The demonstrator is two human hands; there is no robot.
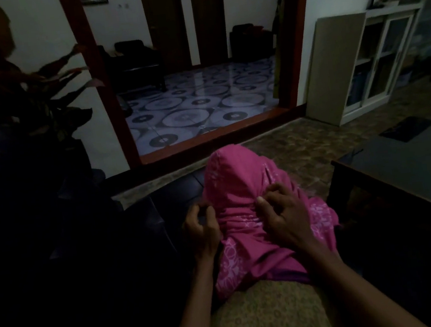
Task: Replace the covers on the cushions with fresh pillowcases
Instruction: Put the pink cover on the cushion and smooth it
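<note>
On the lap, both hands' curled fingers (275,191) bunch the pink pillowcase (241,187) over a cushion (266,316).

We see a dim, soft room, brightest through the doorway (198,65); left side black, edges bowed

both forearms bare, reaching forward. left hand (202,226) fingers curled tight, pinching pink pillowcase (241,187) edge. right hand (284,214) knuckles up, fingers clawed, bunching same fabric.
</note>
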